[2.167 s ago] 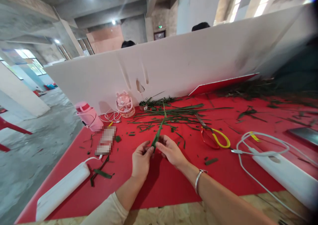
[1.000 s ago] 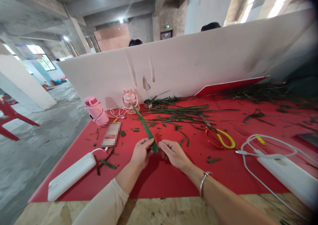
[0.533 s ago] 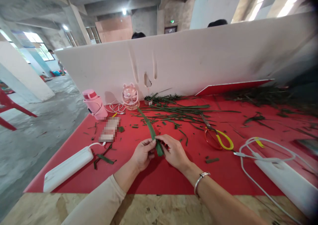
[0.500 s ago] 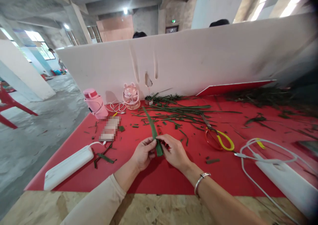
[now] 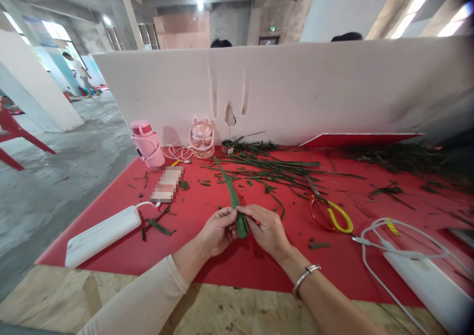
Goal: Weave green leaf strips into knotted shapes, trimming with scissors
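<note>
A long green leaf strip (image 5: 230, 188) is pinched between both hands above the red table covering (image 5: 215, 271). Its near end looks folded into layers, while the long tapering end points away from me. My left hand (image 5: 218, 231) grips the leaf from the left, thumb on top. From the right, my right hand (image 5: 268, 230) pinches it at the fold, fingertips almost meeting the left thumb. Beyond the hands lies a loose bundle of green leaf strips (image 5: 281, 165). Scissors (image 5: 331, 213) with red and yellow handles rest to the right of my right hand.
A white power bank (image 5: 103, 235) is cabled to a blurred phone-like item (image 5: 168, 184) on the left. Behind stand a pink bottle (image 5: 148, 145) and a clear pink jug (image 5: 202, 138). Another white power bank (image 5: 429, 285) with a looped cable lies right. A white panel (image 5: 281, 88) closes the back.
The camera view has shifted slightly, moving the scene a little rightward. Both hands still pinch the leaf, and its folded near end shows more openly. A distant person at left has come further into view.
</note>
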`<state>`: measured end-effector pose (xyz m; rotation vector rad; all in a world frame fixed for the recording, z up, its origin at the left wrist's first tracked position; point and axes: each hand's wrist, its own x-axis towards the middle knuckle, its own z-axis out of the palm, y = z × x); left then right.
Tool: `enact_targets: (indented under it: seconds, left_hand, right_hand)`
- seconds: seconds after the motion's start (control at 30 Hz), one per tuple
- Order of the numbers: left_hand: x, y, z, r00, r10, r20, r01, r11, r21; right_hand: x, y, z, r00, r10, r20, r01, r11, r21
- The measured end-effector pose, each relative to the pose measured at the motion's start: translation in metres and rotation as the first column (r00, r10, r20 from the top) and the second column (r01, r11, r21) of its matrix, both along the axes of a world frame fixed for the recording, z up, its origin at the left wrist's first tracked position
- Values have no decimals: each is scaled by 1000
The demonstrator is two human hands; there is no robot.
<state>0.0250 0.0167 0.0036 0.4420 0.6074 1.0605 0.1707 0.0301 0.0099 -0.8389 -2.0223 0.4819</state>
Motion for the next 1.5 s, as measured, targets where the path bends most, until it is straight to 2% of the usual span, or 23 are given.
enact_targets:
  seconds: [0.2, 0.33, 0.4, 0.57, 0.67, 0.77, 0.9, 0.97, 1.03, 1.17, 1.3, 1.4, 1.5]
  left_hand:
    - [-2, 1, -2, 998, -61, -21, 62, 997, 38]
    - [-4, 3, -2, 995, -82, 55, 82, 997, -6]
    - [-6, 5, -2, 996, -79, 36, 79, 997, -14]
    - [-9, 12, -7, 996, 33, -79, -28, 998, 58]
    - [-9, 15, -9, 977, 132, -170, -106, 982, 156]
    - [-8, 15, -6, 929, 213, -304, -124, 950, 286]
    - [-8, 12, -2, 900, 239, -363, -100, 927, 363]
    - [-8, 11, -2, 899, 229, -374, -82, 925, 372]
    - [-8, 11, -3, 892, 220, -395, -57, 921, 385]
    - [-8, 10, -3, 883, 202, -425, -16, 915, 403]
    - [-8, 9, 0, 899, 208, -384, -47, 920, 388]
    - [-8, 11, -3, 897, 239, -373, -82, 917, 391]
    - [-9, 14, -11, 840, 287, -461, -119, 925, 360]
  right_hand:
    - [0, -1, -1, 998, -63, 17, 63, 998, 24]
    - [2, 1, -3, 999, -52, 10, 51, 998, 27]
    - [3, 2, -4, 999, -41, 8, 41, 999, -2]
    - [3, 3, -4, 1000, -3, 6, 3, 997, -82]
    - [1, 6, -4, 999, -10, -40, 4, 988, -156]
    - [-3, 8, -6, 992, -51, -114, 12, 947, -320]
    - [-7, 8, -9, 957, -143, -253, -27, 823, -567]
    - [-8, 8, -9, 928, -196, -316, -49, 779, -625]
    - [-9, 9, -9, 904, -234, -357, -56, 765, -642]
    - [-9, 11, -11, 873, -264, -409, -77, 754, -652]
    - [-9, 14, -13, 853, -272, -446, -94, 760, -643]
    - [-10, 13, -12, 895, -246, -372, -35, 793, -608]
    - [-10, 9, -10, 942, -207, -266, 26, 832, -554]
